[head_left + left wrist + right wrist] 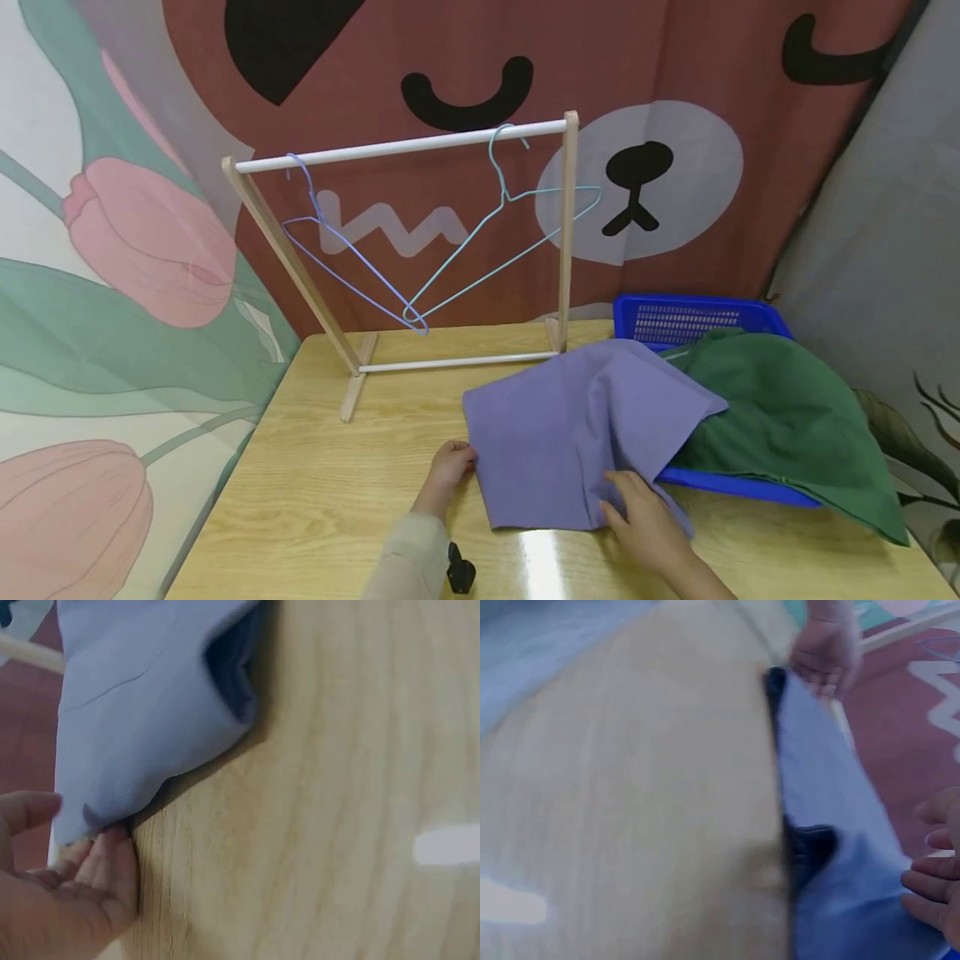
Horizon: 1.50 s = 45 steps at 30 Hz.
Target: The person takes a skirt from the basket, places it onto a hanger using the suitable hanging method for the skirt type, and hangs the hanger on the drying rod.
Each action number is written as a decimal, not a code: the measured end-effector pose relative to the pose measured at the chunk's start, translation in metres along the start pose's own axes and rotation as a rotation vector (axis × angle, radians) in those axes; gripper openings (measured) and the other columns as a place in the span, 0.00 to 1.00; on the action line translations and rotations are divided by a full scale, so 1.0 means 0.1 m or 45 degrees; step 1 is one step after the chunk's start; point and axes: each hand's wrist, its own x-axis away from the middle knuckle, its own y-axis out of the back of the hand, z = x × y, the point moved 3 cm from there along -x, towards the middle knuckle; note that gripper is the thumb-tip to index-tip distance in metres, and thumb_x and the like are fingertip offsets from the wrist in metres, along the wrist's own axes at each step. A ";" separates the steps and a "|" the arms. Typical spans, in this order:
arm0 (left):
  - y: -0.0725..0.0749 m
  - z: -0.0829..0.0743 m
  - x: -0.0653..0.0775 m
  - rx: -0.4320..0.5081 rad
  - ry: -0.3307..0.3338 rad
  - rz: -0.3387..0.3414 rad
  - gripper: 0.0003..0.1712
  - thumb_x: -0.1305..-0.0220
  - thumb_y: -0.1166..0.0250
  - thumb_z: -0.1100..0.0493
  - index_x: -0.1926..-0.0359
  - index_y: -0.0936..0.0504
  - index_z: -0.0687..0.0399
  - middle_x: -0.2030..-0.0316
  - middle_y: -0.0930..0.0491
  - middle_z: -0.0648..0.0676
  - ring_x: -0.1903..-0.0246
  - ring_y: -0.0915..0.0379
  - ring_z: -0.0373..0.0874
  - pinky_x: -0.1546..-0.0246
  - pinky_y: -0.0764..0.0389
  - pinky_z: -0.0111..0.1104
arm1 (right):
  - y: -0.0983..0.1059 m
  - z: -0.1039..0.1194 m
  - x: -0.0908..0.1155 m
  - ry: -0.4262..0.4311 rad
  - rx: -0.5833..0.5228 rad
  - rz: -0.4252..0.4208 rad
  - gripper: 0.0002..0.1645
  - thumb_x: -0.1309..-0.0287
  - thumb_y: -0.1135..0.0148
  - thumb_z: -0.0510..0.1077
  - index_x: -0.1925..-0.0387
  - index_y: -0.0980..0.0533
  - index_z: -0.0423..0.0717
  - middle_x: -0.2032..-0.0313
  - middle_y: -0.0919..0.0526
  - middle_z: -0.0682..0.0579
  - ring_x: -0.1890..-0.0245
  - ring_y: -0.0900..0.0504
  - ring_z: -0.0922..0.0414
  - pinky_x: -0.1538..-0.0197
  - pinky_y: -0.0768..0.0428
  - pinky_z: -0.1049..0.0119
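A purple cloth (532,433), folded and creased toward its right side, lies on the wooden table and overlaps the blue basket. At the cloth's left edge is my left hand (452,465); in the left wrist view its fingertips (112,844) touch the edge from below, with another digit held apart from them. My right hand (641,521) rests over the cloth's lower right part, its fingers spread and loosely bent. The right wrist view shows these fingers (926,889) against the fabric. Whatever lies beneath the folds is hidden.
Behind the cloth stands a rack with a white rail (405,147), bearing a violet hanger (360,258) and a teal hanger (502,200). To the right, a green cloth (772,408) spills over the blue basket (701,310). A small black object (461,575) is beside the left sleeve.
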 end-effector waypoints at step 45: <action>0.07 -0.44 0.85 0.141 -0.061 -0.084 0.09 0.41 0.48 0.64 0.65 0.34 0.71 0.75 0.29 0.53 0.76 0.32 0.39 0.73 0.27 0.33 | -0.25 -1.53 -0.40 -0.843 -1.392 -0.435 0.19 0.58 0.34 0.48 0.68 0.32 0.44 0.73 0.27 0.53 0.73 0.24 0.60 0.71 0.22 0.64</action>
